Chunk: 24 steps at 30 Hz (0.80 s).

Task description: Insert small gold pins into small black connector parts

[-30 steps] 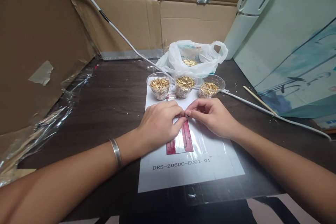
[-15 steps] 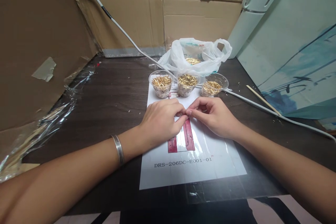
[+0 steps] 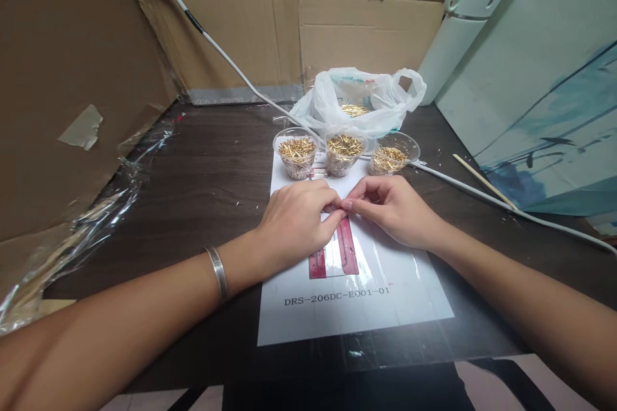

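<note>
My left hand [image 3: 301,218] and my right hand [image 3: 393,212] meet fingertip to fingertip above a printed white sheet [image 3: 400,289]. The fingers of both are pinched closed, and whatever lies between them is too small or hidden to make out. Below them the sheet shows a red and white picture [image 3: 348,250] with dark print underneath. Just beyond my hands stand three clear plastic cups holding small gold metal pins: a left cup [image 3: 297,154], a middle cup [image 3: 344,153] and a right cup [image 3: 391,157].
Behind the cups sits an open white plastic bag [image 3: 332,103] with more gold pins inside. A white cable [image 3: 231,61] crosses the dark table past the cups. A white flask [image 3: 456,32] leans at the back right, near a thin wooden stick [image 3: 484,181]. Cardboard [image 3: 241,32] walls the back and left.
Both hands stay pinched together in the same place. The view has shifted very slightly; the cups and sheet are otherwise unchanged.
</note>
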### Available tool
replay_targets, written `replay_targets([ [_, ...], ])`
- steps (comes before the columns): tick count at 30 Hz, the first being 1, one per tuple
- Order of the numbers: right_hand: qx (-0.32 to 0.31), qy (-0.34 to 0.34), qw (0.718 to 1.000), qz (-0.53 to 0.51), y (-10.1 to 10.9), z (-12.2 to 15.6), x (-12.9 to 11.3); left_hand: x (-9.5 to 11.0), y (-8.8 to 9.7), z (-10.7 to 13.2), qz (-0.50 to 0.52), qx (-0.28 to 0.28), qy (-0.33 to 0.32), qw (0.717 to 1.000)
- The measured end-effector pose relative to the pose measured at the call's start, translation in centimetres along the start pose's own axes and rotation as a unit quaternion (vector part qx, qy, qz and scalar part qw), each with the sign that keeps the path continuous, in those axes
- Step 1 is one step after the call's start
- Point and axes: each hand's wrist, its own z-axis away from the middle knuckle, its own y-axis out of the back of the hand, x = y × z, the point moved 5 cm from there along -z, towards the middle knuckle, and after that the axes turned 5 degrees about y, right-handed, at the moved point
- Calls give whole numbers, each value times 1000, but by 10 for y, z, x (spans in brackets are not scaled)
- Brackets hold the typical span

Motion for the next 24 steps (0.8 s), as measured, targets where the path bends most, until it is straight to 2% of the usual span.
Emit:
replay_targets([
  [24,5,-4,1000,21,0,0,-2,0,1,0,12,12,-2,1000],
])
